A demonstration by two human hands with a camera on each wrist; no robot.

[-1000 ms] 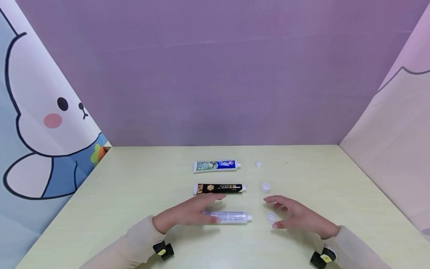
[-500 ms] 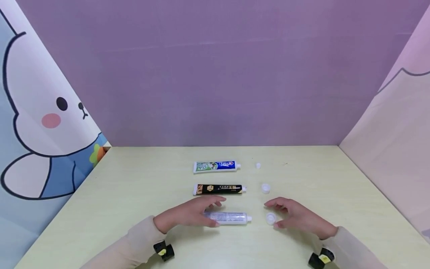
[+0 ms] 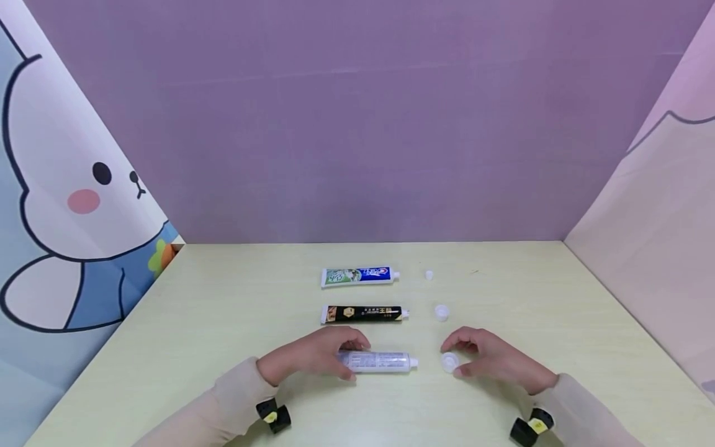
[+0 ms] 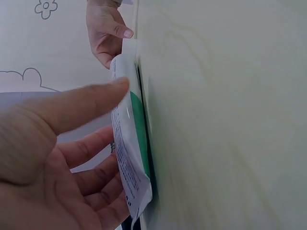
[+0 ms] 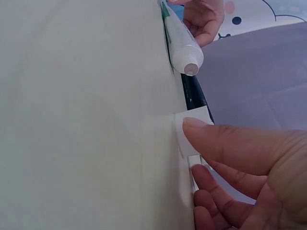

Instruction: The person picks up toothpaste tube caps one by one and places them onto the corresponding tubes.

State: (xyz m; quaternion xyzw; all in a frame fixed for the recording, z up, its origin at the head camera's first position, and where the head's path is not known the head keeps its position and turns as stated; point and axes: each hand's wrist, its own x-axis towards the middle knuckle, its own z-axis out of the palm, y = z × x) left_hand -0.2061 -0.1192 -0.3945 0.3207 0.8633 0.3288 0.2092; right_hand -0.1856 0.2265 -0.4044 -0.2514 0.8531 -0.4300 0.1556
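Observation:
Three toothpaste tubes lie in a column in the head view: a white-and-lilac one nearest, a black one behind it, a blue-and-green one farthest. All have bare nozzles pointing right. My left hand is around the near tube's left end, thumb before it and bent fingers behind, without a visible firm grip. My right hand has thumb and index finger either side of the near white cap, which lies on the table; the right wrist view shows the thumb overlapping this cap. Contact is unclear.
Beside the other tubes lie a white cap and a smaller white cap. Everything rests on a pale wooden table. A purple backdrop stands behind, with printed panels at both sides. Each wrist wears a small black camera.
My left hand's fingers have bent inward around the near tube. The right thumb and index finger have drawn slightly closer to the near cap. Tubes and caps have stayed put.

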